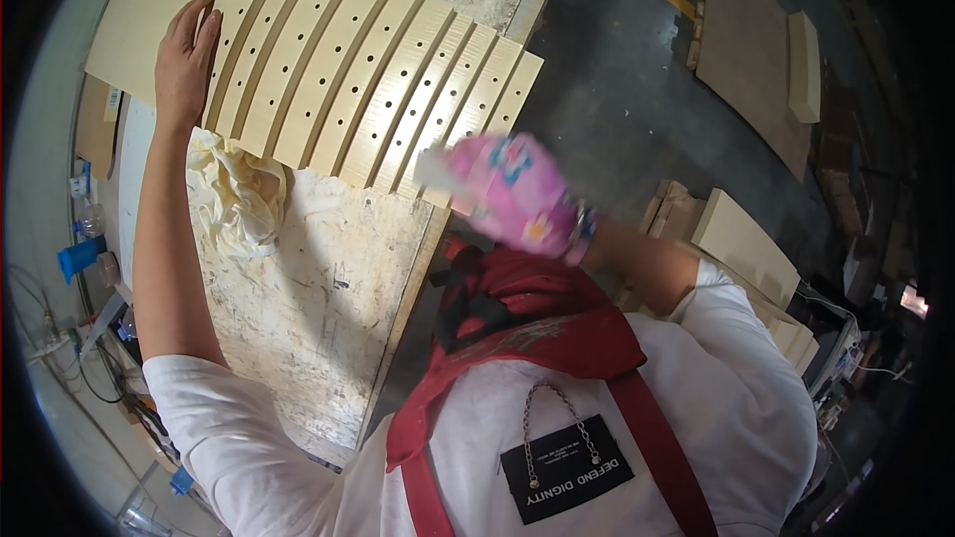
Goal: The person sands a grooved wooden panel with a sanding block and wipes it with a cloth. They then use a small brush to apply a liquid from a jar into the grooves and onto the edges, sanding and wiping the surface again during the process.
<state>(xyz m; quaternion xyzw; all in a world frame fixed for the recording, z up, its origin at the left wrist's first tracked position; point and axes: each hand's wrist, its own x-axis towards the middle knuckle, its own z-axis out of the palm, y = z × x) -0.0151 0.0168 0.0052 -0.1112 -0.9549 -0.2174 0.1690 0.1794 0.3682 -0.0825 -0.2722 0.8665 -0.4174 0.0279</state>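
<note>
A row of pale wooden boards (328,60), drilled with several dark holes, lies overlapped in steps on the worktable. My left hand (187,50), bare, rests on the boards at the left, its fingers stretched out beside a step edge. Near the boards' lower right corner is my right hand (507,189), in a pink floral glove and smeared by motion. A whitish blur (438,174) shows at its front; I cannot tell whether that is fingertips or something held. Just below the boards, a crumpled cream cloth (237,194) lies close to my left forearm.
The scuffed worktable (328,308) ends in a straight edge on its right. Beyond, on the dark floor, lies a large brown panel (756,60) with a pale block on it. More pale boards (746,239) are stacked by my right elbow. Bottles and a blue item (80,257) stand at the left.
</note>
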